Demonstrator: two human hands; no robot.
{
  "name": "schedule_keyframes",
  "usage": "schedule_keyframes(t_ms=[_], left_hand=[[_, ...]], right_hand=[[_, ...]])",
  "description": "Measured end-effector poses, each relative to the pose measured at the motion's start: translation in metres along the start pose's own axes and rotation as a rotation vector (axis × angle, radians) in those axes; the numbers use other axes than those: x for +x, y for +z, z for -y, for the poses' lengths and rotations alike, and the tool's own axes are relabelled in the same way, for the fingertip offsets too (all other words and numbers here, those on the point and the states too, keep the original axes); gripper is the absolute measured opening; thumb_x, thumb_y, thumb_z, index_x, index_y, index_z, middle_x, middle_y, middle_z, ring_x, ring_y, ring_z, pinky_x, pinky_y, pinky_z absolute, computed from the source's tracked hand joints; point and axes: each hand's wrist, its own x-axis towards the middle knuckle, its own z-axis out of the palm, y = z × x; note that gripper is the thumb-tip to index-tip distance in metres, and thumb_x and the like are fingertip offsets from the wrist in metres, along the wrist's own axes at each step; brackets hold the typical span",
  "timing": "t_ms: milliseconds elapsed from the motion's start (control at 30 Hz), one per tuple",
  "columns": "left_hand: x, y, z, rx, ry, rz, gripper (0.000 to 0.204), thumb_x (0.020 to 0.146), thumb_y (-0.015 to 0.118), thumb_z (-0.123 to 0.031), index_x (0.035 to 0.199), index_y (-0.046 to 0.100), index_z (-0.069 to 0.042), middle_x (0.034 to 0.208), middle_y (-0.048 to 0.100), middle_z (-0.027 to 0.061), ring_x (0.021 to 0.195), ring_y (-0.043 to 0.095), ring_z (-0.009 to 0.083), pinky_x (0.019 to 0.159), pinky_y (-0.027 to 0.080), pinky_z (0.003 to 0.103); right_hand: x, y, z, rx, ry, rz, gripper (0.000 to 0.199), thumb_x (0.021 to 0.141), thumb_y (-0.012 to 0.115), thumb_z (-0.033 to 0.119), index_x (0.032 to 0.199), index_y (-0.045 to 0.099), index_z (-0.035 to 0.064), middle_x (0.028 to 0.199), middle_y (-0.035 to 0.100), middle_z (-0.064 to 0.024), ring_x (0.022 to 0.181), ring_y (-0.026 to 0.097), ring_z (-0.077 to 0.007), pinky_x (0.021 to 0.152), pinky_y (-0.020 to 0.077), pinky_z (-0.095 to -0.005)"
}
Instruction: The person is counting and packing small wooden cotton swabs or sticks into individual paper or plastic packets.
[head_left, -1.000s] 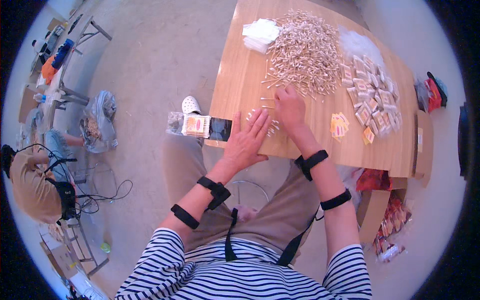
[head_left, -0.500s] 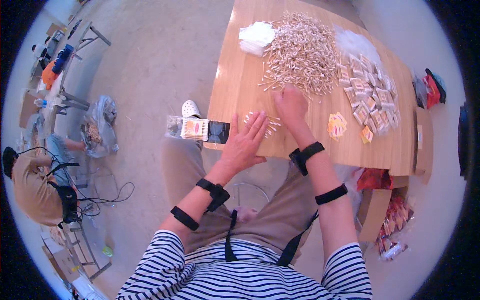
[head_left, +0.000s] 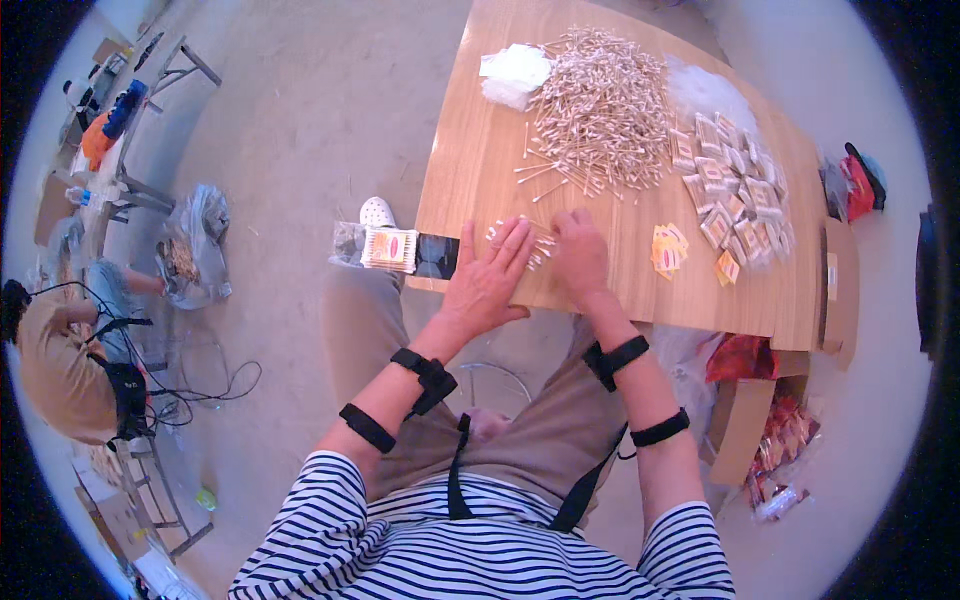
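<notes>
My left hand [head_left: 490,268] lies flat at the table's near left edge, fingers stretched over a small group of cotton swabs [head_left: 543,250], partly hiding them. Beside their right ends is my right hand [head_left: 580,256], its fingers curled closed; what they hold, if anything, is hidden. Left of my left hand, a clear bag of cotton swabs [head_left: 388,250] with a small printed card juts past the table edge, next to a black piece [head_left: 437,256]. Farther back spreads a large heap of loose cotton swabs [head_left: 600,110].
On the wooden table [head_left: 470,150] are white sheets [head_left: 515,72], yellow cards [head_left: 669,248], many filled swab packs [head_left: 735,190] and clear bags [head_left: 712,92]. A cardboard box [head_left: 745,425] stands below at right. At far left another person [head_left: 70,370] sits near a plastic bag [head_left: 195,255].
My right hand has come back from the heap's near edge to the swabs by my left hand. My left hand stays in nearly the same place.
</notes>
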Motion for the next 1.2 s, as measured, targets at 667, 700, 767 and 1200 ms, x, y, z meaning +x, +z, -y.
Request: schedule_keyframes(t_ms=[667, 700, 767, 1200], left_hand=[[-0.013, 0.009, -0.011, 0.075, -0.059, -0.004, 0.115, 0.060, 0.085, -0.049, 0.151, 0.032, -0.004, 0.158, 0.030, 0.0124, 0.149, 0.024, 0.0290, 0.116, 0.009, 0.069], [-0.015, 0.009, -0.012, 0.073, -0.063, -0.019, 0.116, 0.058, 0.086, -0.048, 0.150, 0.032, -0.004, 0.157, 0.030, 0.0123, 0.149, 0.025, 0.0289, 0.116, 0.009, 0.069], [-0.018, 0.011, -0.012, 0.075, -0.073, -0.036, 0.116, 0.057, 0.087, -0.047, 0.150, 0.033, -0.004, 0.157, 0.031, 0.0122, 0.149, 0.025, 0.0287, 0.116, 0.009, 0.069], [-0.031, -0.011, 0.007, -0.013, -0.136, -0.083, 0.120, 0.052, 0.089, -0.024, 0.151, 0.026, 0.003, 0.158, 0.027, 0.0213, 0.150, 0.022, 0.0340, 0.122, 0.014, 0.052]], right_hand=[[-0.023, -0.011, 0.008, 0.216, -0.044, -0.002, 0.019, 0.084, 0.064, 0.015, 0.099, 0.061, 0.0037, 0.101, 0.057, -0.0197, 0.099, 0.058, -0.0412, 0.082, 0.0484, -0.0523], [-0.030, -0.013, 0.008, 0.216, -0.080, -0.042, 0.032, 0.080, 0.069, 0.019, 0.107, 0.061, 0.0033, 0.106, 0.057, -0.0201, 0.106, 0.056, -0.0414, 0.088, 0.0465, -0.0526], [-0.046, -0.024, 0.015, 0.178, -0.126, -0.010, 0.054, 0.075, 0.074, 0.026, 0.120, 0.055, 0.0016, 0.119, 0.053, -0.0207, 0.117, 0.050, -0.0415, 0.097, 0.0414, -0.0528], [-0.071, -0.006, 0.036, -0.023, -0.074, 0.175, 0.126, 0.057, 0.089, 0.037, 0.152, 0.018, -0.0073, 0.159, 0.020, -0.0264, 0.150, 0.016, -0.0396, 0.122, 0.0132, -0.0519]])
